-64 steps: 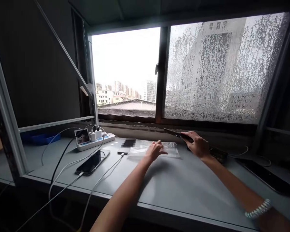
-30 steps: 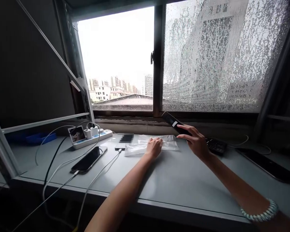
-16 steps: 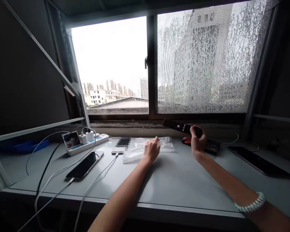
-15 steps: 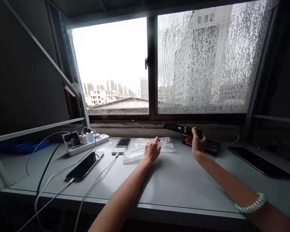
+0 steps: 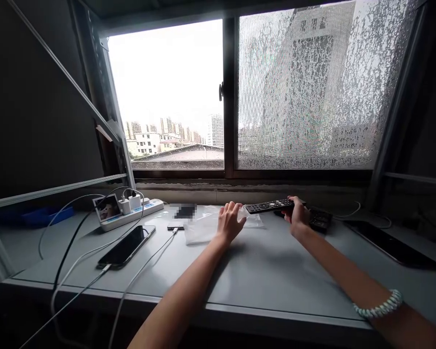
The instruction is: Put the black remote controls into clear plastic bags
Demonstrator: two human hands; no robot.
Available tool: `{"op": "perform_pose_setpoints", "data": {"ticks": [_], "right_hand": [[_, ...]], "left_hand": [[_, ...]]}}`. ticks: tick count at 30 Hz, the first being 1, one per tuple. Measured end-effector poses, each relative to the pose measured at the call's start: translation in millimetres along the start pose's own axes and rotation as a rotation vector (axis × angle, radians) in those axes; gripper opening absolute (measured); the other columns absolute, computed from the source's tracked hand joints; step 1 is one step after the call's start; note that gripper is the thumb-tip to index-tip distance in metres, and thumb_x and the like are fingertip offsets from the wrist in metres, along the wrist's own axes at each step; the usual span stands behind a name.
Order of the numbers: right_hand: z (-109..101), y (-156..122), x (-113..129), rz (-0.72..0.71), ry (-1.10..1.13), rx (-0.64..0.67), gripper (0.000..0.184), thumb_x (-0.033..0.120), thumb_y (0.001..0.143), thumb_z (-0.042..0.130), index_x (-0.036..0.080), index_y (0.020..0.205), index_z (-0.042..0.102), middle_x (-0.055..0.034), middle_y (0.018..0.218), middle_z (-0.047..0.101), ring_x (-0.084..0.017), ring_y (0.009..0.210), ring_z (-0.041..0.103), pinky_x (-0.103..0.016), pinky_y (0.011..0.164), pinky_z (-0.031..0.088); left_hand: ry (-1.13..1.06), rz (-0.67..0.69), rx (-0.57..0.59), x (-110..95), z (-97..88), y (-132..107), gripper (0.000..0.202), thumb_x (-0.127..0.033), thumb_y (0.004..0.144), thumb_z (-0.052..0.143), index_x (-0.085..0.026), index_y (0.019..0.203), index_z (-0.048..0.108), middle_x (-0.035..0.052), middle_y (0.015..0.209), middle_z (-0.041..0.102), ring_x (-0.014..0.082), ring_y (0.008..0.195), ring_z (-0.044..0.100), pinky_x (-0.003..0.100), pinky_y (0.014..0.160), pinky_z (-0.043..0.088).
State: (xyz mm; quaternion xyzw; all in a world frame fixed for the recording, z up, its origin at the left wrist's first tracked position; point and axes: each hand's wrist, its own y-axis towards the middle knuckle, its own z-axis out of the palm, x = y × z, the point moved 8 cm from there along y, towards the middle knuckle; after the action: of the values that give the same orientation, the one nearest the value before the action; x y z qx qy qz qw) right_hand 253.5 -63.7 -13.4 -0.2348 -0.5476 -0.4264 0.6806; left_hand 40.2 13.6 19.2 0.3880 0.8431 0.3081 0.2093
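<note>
My right hand [image 5: 298, 214] is closed around one end of a black remote control [image 5: 269, 206]. Its button side faces up, and its far end points left over the clear plastic bag [image 5: 203, 232]. On that bag rests my left hand [image 5: 230, 222], fingers spread and thumb apart, pressing on the crumpled plastic close to the remote's tip. Behind my right hand lies another dark object with buttons [image 5: 319, 220], partly hidden by the hand.
A smartphone [image 5: 127, 246] on a cable lies at left, near a white power strip [image 5: 148, 209] with plugs. Another cabled device [image 5: 183, 213] is partly blurred. A dark tablet-like slab [image 5: 390, 245] lies at right. A blue tray [image 5: 47, 215] sits far left. Cables hang over the desk's front edge.
The remote has come down toward the bag, and its button face has turned upward. My left hand's fingers have spread out over the plastic.
</note>
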Motion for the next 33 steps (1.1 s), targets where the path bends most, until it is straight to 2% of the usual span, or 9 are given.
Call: {"op": "perform_pose_setpoints", "data": {"ticks": [5, 9, 12, 17, 21, 23, 27, 33], "right_hand": [[2, -4, 6, -0.047, -0.041, -0.013, 0.049, 0.045, 0.068, 0.050, 0.017, 0.107, 0.058, -0.0151, 0.092, 0.061, -0.020, 0.052, 0.054, -0.032, 0.037, 0.033], [3, -8, 14, -0.144, -0.101, -0.018, 0.045, 0.044, 0.071, 0.045, 0.020, 0.106, 0.059, -0.0138, 0.097, 0.060, -0.021, 0.059, 0.057, -0.032, 0.040, 0.040], [6, -15, 25, -0.254, -0.154, 0.007, 0.041, 0.045, 0.073, 0.044, 0.023, 0.104, 0.058, -0.0116, 0.093, 0.061, -0.022, 0.063, 0.057, -0.031, 0.041, 0.043], [15, -34, 44, -0.430, -0.230, 0.070, 0.038, 0.047, 0.075, 0.043, 0.024, 0.102, 0.056, -0.0095, 0.088, 0.061, -0.020, 0.064, 0.055, -0.032, 0.048, 0.048], [22, -48, 55, -0.522, -0.271, 0.131, 0.034, 0.046, 0.076, 0.044, 0.024, 0.100, 0.056, -0.0077, 0.084, 0.059, -0.018, 0.058, 0.053, -0.032, 0.051, 0.048], [25, -52, 57, -0.547, -0.307, 0.152, 0.031, 0.046, 0.077, 0.045, 0.025, 0.098, 0.056, -0.0051, 0.074, 0.058, -0.017, 0.051, 0.051, -0.031, 0.049, 0.046], [30, -56, 57, -0.582, -0.361, 0.198, 0.030, 0.046, 0.077, 0.049, 0.023, 0.094, 0.056, 0.0018, 0.056, 0.051, -0.015, 0.042, 0.049, -0.027, 0.043, 0.040], [36, -54, 49, -0.547, -0.403, 0.256, 0.030, 0.048, 0.075, 0.053, 0.020, 0.082, 0.056, 0.0052, 0.045, 0.047, -0.011, 0.031, 0.044, -0.023, 0.036, 0.035]], "left_hand": [[0.037, 0.039, 0.008, -5, -0.9, 0, 0.029, -0.028, 0.074, 0.061, -0.022, 0.102, 0.052, 0.0037, 0.101, 0.054, 0.0207, 0.098, 0.048, 0.034, 0.089, 0.037], [0.048, 0.038, -0.002, -5, -2.0, 0, 0.031, -0.036, 0.074, 0.062, -0.023, 0.100, 0.054, 0.0049, 0.101, 0.054, 0.0218, 0.098, 0.049, 0.036, 0.088, 0.038], [0.048, 0.039, 0.002, -5, -0.4, -1, 0.030, -0.042, 0.074, 0.060, -0.021, 0.096, 0.057, 0.0057, 0.100, 0.055, 0.0216, 0.096, 0.051, 0.035, 0.084, 0.041], [0.043, 0.026, 0.067, -4, 6.9, -3, 0.031, -0.046, 0.071, 0.059, -0.020, 0.089, 0.061, 0.0051, 0.099, 0.055, 0.0203, 0.091, 0.054, 0.028, 0.066, 0.046], [0.084, 0.055, 0.077, -7, 7.8, -3, 0.030, -0.046, 0.068, 0.060, -0.018, 0.080, 0.062, 0.0064, 0.094, 0.056, 0.0215, 0.089, 0.054, 0.033, 0.075, 0.046], [0.103, 0.068, 0.075, -8, 7.6, -2, 0.030, -0.045, 0.067, 0.060, -0.018, 0.079, 0.063, 0.0073, 0.093, 0.056, 0.0223, 0.088, 0.053, 0.035, 0.080, 0.044], [0.103, 0.072, 0.069, -7, 6.7, -2, 0.030, -0.043, 0.067, 0.060, -0.016, 0.080, 0.062, 0.0091, 0.097, 0.054, 0.0237, 0.091, 0.051, 0.035, 0.080, 0.044], [0.082, 0.067, 0.018, -9, 0.2, 0, 0.030, -0.038, 0.065, 0.064, -0.015, 0.085, 0.059, 0.0103, 0.106, 0.050, 0.0240, 0.095, 0.050, 0.035, 0.083, 0.042]]}}
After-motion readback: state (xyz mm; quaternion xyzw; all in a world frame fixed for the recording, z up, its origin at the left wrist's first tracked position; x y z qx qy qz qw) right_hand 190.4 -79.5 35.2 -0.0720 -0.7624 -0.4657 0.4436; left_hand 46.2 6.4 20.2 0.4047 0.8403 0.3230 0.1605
